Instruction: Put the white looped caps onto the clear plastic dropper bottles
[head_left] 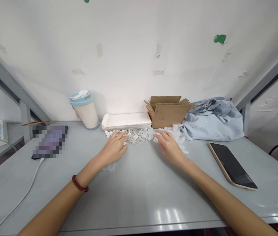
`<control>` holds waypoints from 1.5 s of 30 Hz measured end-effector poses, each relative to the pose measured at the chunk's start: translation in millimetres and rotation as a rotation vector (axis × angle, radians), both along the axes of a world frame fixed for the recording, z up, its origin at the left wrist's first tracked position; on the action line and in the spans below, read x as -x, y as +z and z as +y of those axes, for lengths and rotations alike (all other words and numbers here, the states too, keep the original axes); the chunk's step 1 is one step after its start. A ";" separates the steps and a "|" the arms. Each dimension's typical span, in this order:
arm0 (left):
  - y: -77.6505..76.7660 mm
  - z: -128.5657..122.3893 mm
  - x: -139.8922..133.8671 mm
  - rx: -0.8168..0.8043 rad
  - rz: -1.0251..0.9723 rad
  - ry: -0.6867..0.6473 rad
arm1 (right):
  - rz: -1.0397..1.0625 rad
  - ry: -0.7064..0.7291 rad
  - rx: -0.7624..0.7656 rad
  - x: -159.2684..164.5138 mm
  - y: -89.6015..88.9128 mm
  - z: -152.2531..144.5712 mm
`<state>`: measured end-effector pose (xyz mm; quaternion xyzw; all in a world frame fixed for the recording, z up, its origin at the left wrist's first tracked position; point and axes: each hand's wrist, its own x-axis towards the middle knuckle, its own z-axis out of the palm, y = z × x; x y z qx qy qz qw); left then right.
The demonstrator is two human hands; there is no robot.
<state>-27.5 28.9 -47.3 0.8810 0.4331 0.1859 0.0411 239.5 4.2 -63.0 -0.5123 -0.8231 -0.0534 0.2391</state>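
My left hand (114, 148) reaches over the left end of a pile of thin white cords with small white ends (137, 136). Its fingers are stretched out and hold nothing that I can see. My right hand (170, 147) is at the right side of the pile, fingers apart, its fingertips by several translucent plastic pieces (177, 132). Another clear plastic piece (109, 167) lies beneath my left wrist, partly covered by it.
Behind the cords stand a stack of white sleeves (126, 120) and an open cardboard box (169, 115). A lidded cup (86, 111) is at left, light blue cloth (215, 121) at right. One phone (231, 165) lies right; a blurred, cabled device (51, 141) lies left.
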 end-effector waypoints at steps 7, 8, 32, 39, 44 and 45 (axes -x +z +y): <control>1.3 0.8 0.4 0.021 -0.035 0.004 | -0.265 -0.038 0.056 -2.6 -6.2 5.1; 2.9 -0.2 0.5 0.024 -0.052 0.013 | -0.277 -0.041 0.065 -2.5 -6.8 5.2; -2.6 4.4 6.1 0.003 -0.052 0.020 | -0.181 0.003 0.077 0.8 -4.1 -0.7; -6.0 6.5 10.2 0.032 -0.087 0.067 | -0.052 -0.061 0.157 -1.1 -0.7 -1.3; -4.5 6.9 10.2 0.084 -0.165 0.106 | -0.041 -0.089 0.189 1.0 5.3 -3.8; -3.8 7.0 10.1 0.099 -0.187 0.122 | -0.051 -0.097 0.191 1.5 6.3 -4.4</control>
